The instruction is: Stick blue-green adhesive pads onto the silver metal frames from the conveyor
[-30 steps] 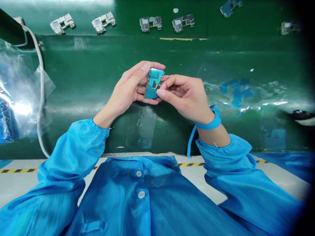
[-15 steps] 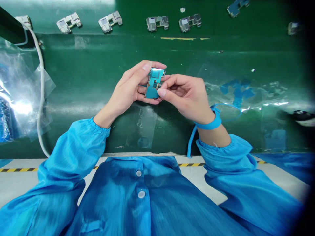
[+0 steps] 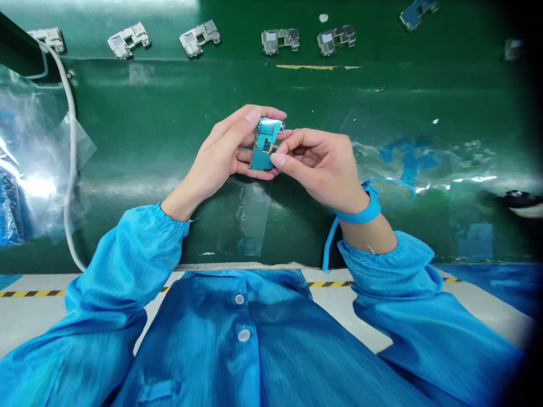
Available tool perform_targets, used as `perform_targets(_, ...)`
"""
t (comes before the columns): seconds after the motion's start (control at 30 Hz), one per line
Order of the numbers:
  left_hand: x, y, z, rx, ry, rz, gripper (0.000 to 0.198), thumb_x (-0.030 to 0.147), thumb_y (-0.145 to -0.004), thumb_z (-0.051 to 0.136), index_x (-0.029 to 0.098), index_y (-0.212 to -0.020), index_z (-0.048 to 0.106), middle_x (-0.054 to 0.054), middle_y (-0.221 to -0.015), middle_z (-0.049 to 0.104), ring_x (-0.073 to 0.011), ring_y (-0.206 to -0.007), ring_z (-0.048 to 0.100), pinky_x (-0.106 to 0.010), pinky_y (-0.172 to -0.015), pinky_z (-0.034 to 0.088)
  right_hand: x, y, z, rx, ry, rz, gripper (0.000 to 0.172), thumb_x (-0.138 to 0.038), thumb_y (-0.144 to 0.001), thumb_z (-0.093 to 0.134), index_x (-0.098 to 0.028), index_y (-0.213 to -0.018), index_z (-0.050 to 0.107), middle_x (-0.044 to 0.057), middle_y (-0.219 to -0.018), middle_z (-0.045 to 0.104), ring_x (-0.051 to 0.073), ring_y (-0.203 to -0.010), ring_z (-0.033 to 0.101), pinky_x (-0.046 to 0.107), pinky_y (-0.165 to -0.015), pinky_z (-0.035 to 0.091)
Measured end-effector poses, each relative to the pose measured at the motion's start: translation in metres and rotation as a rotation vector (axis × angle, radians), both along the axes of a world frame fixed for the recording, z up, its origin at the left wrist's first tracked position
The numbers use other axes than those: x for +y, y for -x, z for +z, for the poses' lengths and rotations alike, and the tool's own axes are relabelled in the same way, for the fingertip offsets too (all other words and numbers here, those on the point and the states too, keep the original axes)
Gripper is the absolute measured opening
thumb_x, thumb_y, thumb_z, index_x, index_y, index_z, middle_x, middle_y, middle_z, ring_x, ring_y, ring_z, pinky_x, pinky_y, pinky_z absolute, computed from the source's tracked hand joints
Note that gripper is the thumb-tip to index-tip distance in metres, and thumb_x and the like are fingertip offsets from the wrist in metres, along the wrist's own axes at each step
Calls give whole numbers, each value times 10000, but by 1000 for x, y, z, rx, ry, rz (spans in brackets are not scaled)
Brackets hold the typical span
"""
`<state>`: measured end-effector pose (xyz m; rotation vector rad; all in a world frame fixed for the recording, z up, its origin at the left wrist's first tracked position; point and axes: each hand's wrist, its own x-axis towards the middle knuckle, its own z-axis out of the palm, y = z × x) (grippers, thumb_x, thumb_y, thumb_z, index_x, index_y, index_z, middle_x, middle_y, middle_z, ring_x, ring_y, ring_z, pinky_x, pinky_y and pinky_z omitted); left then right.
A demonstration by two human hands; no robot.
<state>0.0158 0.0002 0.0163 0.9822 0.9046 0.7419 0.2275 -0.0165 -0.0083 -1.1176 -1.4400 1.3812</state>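
My left hand (image 3: 218, 158) grips the board (image 3: 263, 148) upright, long axis vertical, above the bench (image 3: 148, 147); my right hand (image 3: 324, 169) pinches its right edge, fingers (image 3: 299, 137) narrow.

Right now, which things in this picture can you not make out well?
Head view only:
The circuit board: its back and side edges are covered by the left hand and right hand.
Its components: too small.
The metal part at far right: blurred, in the dark corner.
The plastic bags: contents cut by the left edge, hidden by glare.
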Motion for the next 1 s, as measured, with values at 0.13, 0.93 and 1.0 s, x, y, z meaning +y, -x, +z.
perform_targets(0.13, 0, 0, 0, 6, 9, -2, 520, 624, -1087, 545, 227, -1399, 670, -92, -1204, 868, -232, -909, 869, -357, -827, 737, 0, 1, 1, -1, 16, -3, 429, -614, -829, 974, -246, -816, 754, 56, -897, 737, 253, -982, 748, 385, -799, 712)
perform_targets(0.93, -1, -3, 1, 47, -7, 19, 534, 636, -1090, 508, 245, -1401, 698, -80, -1201, 854, -248, -943, 882, -383, -854, 730, -1, -3, -4, -43, -17, 0, 367, -564, -888, 936, -244, -868, 757, 49, -909, 744, 234, -954, 749, 355, -776, 694)
perform_targets(1.0, -1, -3, 1, 44, -5, 30, 516, 626, -1094, 500, 254, -1382, 713, -65, -1185, 853, -251, -935, 884, -386, -842, 728, -1, -2, -3, -39, -10, 0, 384, -571, -871, 947, -242, -856, 750, 44, -891, 734, 228, -936, 745, 347, -768, 688)
